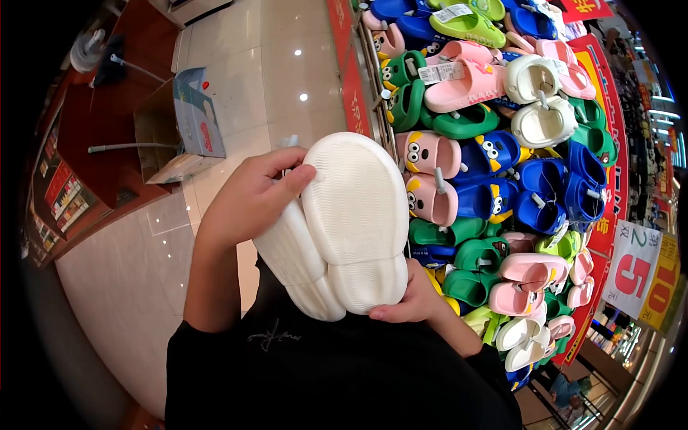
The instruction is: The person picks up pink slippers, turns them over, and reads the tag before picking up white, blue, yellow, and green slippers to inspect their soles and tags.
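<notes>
One cardboard box [198, 118] is standing well left of the slipper display [353, 93]. Nearer the display, the left hand [252, 192] is gripping two white slippers [356, 204] high up, one ribbed sole showing; the right hand [413, 295], beside the display, is clasping their lower end.

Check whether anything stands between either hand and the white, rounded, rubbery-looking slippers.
Nothing visible stands in the way: the left hand and right hand both hold the white slippers directly. A small grey piece sticks up beside the left hand without blocking it; the heap of multicoloured slippers lies to the right.
</notes>
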`<act>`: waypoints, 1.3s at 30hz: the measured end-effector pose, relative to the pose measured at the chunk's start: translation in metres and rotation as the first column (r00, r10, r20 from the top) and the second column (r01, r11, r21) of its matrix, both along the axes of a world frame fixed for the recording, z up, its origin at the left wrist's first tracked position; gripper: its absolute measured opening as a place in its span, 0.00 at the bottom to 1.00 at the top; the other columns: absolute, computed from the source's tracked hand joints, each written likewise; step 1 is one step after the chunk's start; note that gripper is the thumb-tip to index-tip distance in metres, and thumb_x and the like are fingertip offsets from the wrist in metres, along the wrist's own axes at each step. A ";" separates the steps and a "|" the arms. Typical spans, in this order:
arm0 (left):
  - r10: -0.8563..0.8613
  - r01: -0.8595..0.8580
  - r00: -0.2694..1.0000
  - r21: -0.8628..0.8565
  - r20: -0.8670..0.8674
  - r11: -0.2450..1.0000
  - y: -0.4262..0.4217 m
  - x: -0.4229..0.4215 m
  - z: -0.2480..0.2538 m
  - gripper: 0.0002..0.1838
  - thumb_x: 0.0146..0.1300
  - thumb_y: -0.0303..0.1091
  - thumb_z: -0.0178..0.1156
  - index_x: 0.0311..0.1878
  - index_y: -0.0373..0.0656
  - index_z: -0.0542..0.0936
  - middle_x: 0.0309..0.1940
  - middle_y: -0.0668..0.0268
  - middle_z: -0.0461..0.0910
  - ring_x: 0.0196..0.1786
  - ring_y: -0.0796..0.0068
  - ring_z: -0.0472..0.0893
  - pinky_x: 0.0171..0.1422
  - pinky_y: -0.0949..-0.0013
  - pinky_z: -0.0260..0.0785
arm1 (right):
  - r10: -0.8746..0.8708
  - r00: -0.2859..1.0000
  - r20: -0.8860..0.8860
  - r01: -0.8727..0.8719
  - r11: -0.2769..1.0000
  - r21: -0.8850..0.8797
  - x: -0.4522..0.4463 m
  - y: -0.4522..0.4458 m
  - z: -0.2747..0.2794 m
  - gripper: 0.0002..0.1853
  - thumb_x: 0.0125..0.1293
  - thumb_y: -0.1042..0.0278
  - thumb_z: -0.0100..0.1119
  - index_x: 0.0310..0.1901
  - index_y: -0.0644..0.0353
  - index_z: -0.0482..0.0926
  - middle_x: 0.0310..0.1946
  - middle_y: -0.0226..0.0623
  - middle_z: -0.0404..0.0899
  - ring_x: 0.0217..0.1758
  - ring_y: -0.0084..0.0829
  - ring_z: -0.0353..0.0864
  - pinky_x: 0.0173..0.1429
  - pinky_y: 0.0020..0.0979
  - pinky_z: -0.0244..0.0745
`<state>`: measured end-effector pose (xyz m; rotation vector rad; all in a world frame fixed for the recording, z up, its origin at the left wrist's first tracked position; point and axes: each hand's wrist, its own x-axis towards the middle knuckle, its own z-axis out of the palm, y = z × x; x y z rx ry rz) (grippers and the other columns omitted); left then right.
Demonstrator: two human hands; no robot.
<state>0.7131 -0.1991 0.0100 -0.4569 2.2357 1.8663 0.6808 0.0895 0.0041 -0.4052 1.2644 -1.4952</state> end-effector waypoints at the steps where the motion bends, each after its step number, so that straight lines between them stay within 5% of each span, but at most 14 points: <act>1: -0.015 0.015 1.000 -0.002 -0.005 1.000 0.002 -0.002 -0.001 0.17 0.74 0.42 0.54 0.45 0.35 0.80 0.33 0.64 0.80 0.38 0.76 0.76 0.48 0.70 0.69 | -0.011 1.000 -0.024 0.011 1.000 -0.004 0.000 0.003 0.000 0.13 0.55 0.70 0.76 0.42 0.65 0.88 0.41 0.38 0.89 0.46 0.28 0.86 0.54 0.29 0.77; 19: -0.209 0.208 0.978 0.091 0.009 0.974 0.011 -0.045 -0.029 0.17 0.73 0.43 0.56 0.44 0.35 0.81 0.32 0.63 0.81 0.37 0.77 0.77 0.46 0.70 0.70 | -0.173 0.984 -0.040 0.176 0.981 0.087 0.014 0.012 -0.002 0.13 0.54 0.69 0.77 0.40 0.64 0.87 0.40 0.38 0.89 0.44 0.29 0.88 0.52 0.29 0.78; 27: -0.236 0.235 0.972 0.176 -0.020 0.956 0.026 -0.074 -0.057 0.18 0.73 0.43 0.56 0.53 0.38 0.80 0.35 0.65 0.83 0.38 0.74 0.79 0.48 0.70 0.71 | -0.303 0.953 -0.017 0.302 0.942 0.148 0.015 0.016 -0.006 0.15 0.54 0.70 0.77 0.43 0.64 0.87 0.43 0.36 0.88 0.48 0.27 0.86 0.55 0.29 0.77; 29: -0.262 0.262 0.965 0.183 -0.025 0.948 0.033 -0.086 -0.049 0.18 0.73 0.43 0.56 0.56 0.39 0.79 0.35 0.64 0.83 0.39 0.73 0.80 0.48 0.70 0.72 | -0.375 0.923 0.084 0.343 0.902 0.261 0.021 0.026 -0.008 0.49 0.47 0.62 0.80 0.70 0.68 0.65 0.62 0.41 0.77 0.64 0.31 0.77 0.68 0.34 0.70; 34: -0.438 0.430 0.899 0.126 0.034 0.894 0.056 -0.112 -0.026 0.21 0.74 0.40 0.53 0.64 0.39 0.75 0.43 0.61 0.84 0.45 0.71 0.81 0.54 0.68 0.72 | -0.558 0.821 0.116 0.515 0.814 0.269 0.040 0.045 -0.012 0.56 0.47 0.61 0.78 0.74 0.68 0.55 0.68 0.46 0.71 0.70 0.38 0.73 0.72 0.38 0.67; 39: -0.570 0.564 0.821 -0.116 -0.026 0.818 0.077 -0.119 -0.018 0.22 0.74 0.44 0.55 0.63 0.40 0.77 0.46 0.54 0.85 0.46 0.58 0.84 0.54 0.62 0.73 | -0.616 0.784 0.078 0.593 0.780 0.202 0.059 0.060 -0.026 0.57 0.46 0.60 0.77 0.75 0.68 0.53 0.69 0.47 0.70 0.71 0.41 0.72 0.73 0.39 0.66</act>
